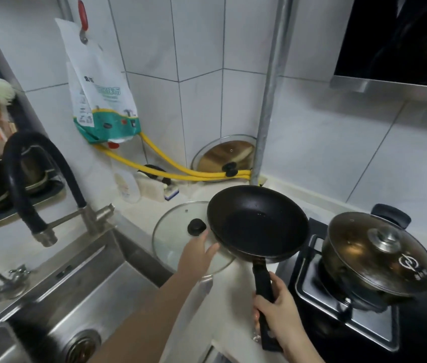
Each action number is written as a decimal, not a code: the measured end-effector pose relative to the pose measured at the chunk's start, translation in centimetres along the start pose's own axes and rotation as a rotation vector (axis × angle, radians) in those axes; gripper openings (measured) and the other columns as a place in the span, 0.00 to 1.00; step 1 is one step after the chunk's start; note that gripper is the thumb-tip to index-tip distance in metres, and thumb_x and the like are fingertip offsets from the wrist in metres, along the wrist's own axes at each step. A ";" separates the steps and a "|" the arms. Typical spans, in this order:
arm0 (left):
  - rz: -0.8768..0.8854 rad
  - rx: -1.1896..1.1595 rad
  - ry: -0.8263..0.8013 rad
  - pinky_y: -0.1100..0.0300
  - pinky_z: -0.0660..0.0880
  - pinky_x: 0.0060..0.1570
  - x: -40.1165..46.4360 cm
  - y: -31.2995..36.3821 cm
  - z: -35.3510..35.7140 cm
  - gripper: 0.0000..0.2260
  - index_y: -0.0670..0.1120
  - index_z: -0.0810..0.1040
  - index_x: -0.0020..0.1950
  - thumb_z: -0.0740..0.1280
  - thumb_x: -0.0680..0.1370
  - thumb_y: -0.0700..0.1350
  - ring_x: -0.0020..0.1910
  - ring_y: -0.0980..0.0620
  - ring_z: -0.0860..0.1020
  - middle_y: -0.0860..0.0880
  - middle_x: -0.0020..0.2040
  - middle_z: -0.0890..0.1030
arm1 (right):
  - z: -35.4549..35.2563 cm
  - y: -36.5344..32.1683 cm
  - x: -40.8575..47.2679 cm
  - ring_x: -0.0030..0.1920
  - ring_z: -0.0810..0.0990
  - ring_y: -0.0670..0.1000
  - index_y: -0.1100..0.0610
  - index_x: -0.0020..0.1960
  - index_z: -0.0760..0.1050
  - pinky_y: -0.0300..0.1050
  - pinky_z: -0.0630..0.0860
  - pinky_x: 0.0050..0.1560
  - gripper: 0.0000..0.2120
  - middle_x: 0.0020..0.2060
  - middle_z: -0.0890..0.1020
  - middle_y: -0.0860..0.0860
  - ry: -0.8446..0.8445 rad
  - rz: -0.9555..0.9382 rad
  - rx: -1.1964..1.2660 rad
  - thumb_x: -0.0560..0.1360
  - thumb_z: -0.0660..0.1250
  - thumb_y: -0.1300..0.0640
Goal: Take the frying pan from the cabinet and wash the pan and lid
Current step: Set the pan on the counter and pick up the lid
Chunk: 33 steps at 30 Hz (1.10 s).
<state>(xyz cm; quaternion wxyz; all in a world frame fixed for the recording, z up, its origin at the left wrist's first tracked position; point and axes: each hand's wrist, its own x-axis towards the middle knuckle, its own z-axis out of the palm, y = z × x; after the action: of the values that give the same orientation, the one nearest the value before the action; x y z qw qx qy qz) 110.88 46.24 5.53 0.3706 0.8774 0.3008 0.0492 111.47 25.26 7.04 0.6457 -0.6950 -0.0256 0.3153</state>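
We stand in a small white-tiled kitchen corner, with a pale tabletop (pixel 139 221) running between a steel sink (pixel 81 297) and a gas stove (pixel 351 310). Nearest us, the right hand (pixel 280 310) has its fingers (pixel 260 302) clenched round the black handle of the frying pan (pixel 256 224), which it holds up over the tabletop, its bowl well beyond those fingers and overlapping the right edge of the glass lid (pixel 181 237). The left hand (pixel 196 254) reaches out with fingers (pixel 211 249) straight and released, lying on the lid just short of its black knob (pixel 196 226); the lid rests flat on the tabletop, its near rim at the edge. Right of the pan-holding fingers sits a covered pot (pixel 379 255) on the stove. Left of both hands lies the sink with its black hose faucet (pixel 29 184). Farthest off, a second lid (pixel 225 155) leans in the corner behind yellow hoses (pixel 170 166).

We judge the risk is the lid: glass near the edge, touched by loose fingers, could slide off if nudged, or the pan could knock it
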 end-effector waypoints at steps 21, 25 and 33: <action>0.159 0.561 -0.118 0.51 0.73 0.59 12.9 -5.9 -0.2 0.23 0.49 0.63 0.73 0.61 0.78 0.49 0.61 0.42 0.72 0.45 0.64 0.72 | 2.2 1.2 2.4 0.21 0.71 0.55 0.49 0.65 0.63 0.42 0.70 0.21 0.32 0.29 0.76 0.63 0.163 -0.004 0.157 0.70 0.62 0.77; 0.194 0.575 -0.100 0.53 0.72 0.58 14.0 -6.4 -0.1 0.20 0.50 0.67 0.71 0.61 0.78 0.48 0.61 0.44 0.71 0.46 0.63 0.74 | 2.5 2.2 3.0 0.22 0.74 0.56 0.54 0.68 0.65 0.43 0.72 0.25 0.34 0.38 0.78 0.65 0.212 0.013 0.162 0.66 0.65 0.77; 0.173 0.666 -0.073 0.56 0.70 0.59 11.8 -7.2 -1.1 0.16 0.47 0.69 0.67 0.61 0.79 0.47 0.61 0.46 0.71 0.46 0.62 0.74 | 3.5 1.7 2.5 0.21 0.73 0.55 0.52 0.67 0.63 0.44 0.72 0.24 0.33 0.39 0.77 0.65 0.209 0.010 0.148 0.69 0.62 0.78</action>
<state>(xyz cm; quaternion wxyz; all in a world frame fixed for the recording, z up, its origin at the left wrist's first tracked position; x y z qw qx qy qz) 116.62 57.55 -0.19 0.0691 0.9735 0.2115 -0.0520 111.18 29.14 4.59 0.6929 -0.6745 0.0685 0.2455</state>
